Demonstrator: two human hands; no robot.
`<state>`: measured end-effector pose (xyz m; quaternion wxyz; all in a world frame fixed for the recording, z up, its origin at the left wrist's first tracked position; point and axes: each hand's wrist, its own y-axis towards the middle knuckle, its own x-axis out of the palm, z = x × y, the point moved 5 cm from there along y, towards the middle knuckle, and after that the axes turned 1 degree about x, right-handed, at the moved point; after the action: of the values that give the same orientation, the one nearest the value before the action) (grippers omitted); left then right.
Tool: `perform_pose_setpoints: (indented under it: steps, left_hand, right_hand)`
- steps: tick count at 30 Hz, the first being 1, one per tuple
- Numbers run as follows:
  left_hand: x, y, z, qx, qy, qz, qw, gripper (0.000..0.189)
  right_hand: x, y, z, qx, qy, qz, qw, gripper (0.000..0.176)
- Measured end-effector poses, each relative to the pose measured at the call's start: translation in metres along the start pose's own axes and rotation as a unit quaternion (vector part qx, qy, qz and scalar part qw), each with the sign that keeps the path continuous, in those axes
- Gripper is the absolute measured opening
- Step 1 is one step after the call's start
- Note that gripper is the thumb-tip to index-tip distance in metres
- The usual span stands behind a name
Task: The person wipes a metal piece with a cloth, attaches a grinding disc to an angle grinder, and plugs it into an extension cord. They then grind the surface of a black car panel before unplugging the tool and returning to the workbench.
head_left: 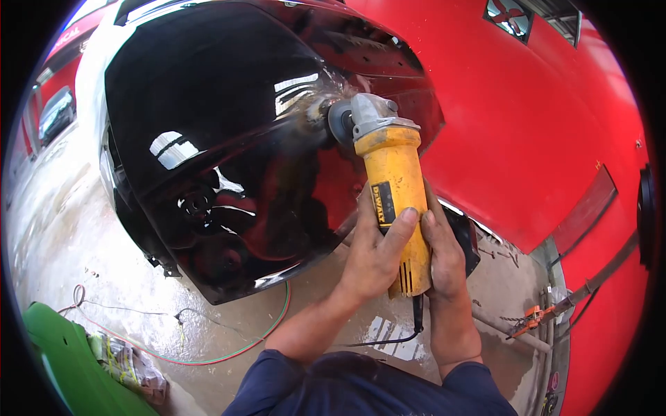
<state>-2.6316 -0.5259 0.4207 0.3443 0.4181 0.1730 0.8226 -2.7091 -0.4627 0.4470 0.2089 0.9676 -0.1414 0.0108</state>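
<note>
A yellow angle grinder (401, 170) with a grey metal head is gripped between both my hands. My left hand (380, 253) wraps the body from the left, its thumb lying across the front. From the right, my right hand (444, 253) closes on the same body, thumb near the other one. The grinder's disc (340, 122) stands on edge against a worn, bare-looking spot (316, 114) on a glossy black car body panel (201, 76). Streaks like sparks or dust show around that spot. A black cord (418, 315) leaves the grinder's lower end.
A red wall or large panel (499, 125) rises on the right, with an orange chain hoist or clamp (533, 319) near it. Red and green hoses (208, 360) loop over the wet floor (55, 229). A green panel (76, 367) lies at lower left beside a plastic-wrapped bundle (128, 364).
</note>
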Motion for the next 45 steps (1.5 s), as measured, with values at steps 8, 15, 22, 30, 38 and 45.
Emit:
perform_pose_setpoints:
  steps: [8, 15, 22, 30, 38, 45]
  left_hand:
    - [-0.007, 0.002, 0.007, -0.007, -0.028, -0.033, 0.999, 0.061]
    - [-0.007, 0.007, 0.005, -0.021, 0.0, -0.049, 0.999, 0.061]
    - [-0.005, 0.011, -0.005, 0.001, 0.016, -0.014, 1.0, 0.062]
    - [-0.002, 0.006, -0.009, -0.001, 0.051, 0.009, 0.999, 0.064]
    - [0.027, -0.018, -0.024, -0.063, 0.073, -0.015, 0.995, 0.066]
    - [0.032, -0.01, -0.024, -0.042, 0.067, 0.055, 0.995, 0.057]
  right_hand:
    - [0.01, 0.0, -0.002, -0.022, -0.033, 0.038, 0.998, 0.06]
    - [0.009, 0.001, 0.001, -0.02, -0.009, 0.05, 0.999, 0.058]
    - [-0.002, 0.008, 0.006, -0.025, 0.037, 0.031, 0.998, 0.056]
    - [-0.021, 0.007, 0.003, -0.022, -0.046, -0.037, 0.998, 0.076]
    - [-0.067, -0.045, 0.03, 0.009, 0.078, -0.166, 0.983, 0.152]
    - [-0.072, -0.03, 0.037, -0.04, -0.017, -0.231, 0.972, 0.138]
